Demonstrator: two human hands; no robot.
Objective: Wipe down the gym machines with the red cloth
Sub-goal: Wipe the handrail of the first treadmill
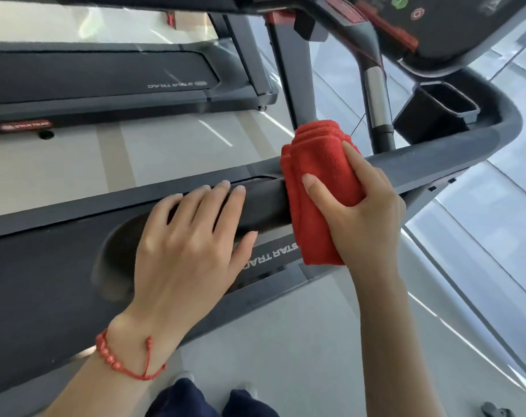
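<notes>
Right hand grip wraps the folded red cloth around the treadmill handrail to wipe it, while left hand, at its 9 o'clock, rests flat-fingered on the rail for steadying.

Head camera looks steeply down, close over the treadmill handrail.

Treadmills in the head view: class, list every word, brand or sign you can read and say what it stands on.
"STAR TRAC", upside down, on the far treadmill's deck.
"STAR TRAC" on a red badge on that treadmill's side rail.
"STAR TRAC", partly hidden by the left hand and red cloth, on the near treadmill's deck.
Green and red button symbols on the console: too blurred to read.
</notes>
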